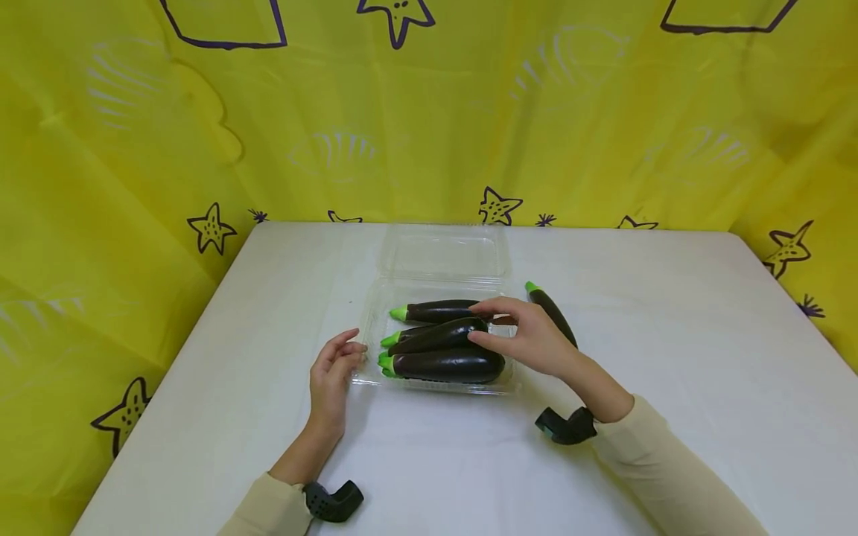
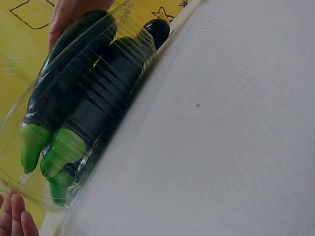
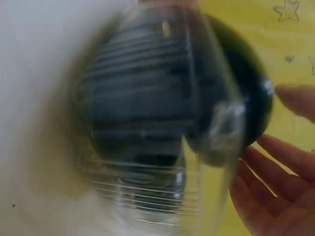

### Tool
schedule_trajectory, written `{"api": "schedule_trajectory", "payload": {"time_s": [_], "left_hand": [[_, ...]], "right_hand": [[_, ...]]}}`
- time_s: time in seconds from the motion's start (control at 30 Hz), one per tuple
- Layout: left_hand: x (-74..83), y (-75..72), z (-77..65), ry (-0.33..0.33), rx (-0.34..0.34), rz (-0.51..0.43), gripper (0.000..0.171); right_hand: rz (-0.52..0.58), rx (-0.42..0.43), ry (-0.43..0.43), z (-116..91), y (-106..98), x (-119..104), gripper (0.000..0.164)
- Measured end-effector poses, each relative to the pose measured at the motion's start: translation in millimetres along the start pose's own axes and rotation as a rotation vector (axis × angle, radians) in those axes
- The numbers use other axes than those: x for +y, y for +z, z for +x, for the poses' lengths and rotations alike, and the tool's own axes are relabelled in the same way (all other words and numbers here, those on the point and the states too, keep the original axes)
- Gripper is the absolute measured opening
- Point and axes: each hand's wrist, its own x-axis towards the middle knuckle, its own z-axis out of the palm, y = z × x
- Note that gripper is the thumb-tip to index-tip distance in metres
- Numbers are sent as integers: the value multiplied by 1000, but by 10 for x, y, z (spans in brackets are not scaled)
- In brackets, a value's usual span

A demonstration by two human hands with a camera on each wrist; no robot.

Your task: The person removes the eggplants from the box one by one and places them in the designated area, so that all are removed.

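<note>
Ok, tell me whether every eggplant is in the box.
No, one eggplant lies on the table to the right of the box.

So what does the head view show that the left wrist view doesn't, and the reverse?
Head only: the open lid lying beyond the tray, plus the black wrist cameras.

Left wrist only: the tray's ridged wall close up and side-on, with green stems seen through it.

Both: eggplants in the tray, left grip, right grip (each only partly in the wrist view), white tabletop, yellow backdrop.
</note>
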Motion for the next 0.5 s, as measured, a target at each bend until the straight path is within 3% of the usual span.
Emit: {"api": "schedule_trajectory", "payload": {"time_s": [0.17, 0.5], "left_hand": [[5, -2, 6, 0, -4, 0, 34], [12, 0, 11, -1, 6, -1, 33]], "right_hand": [[71, -156, 151, 171, 12, 90, 46], [1, -298, 137, 331, 43, 150, 47]]}}
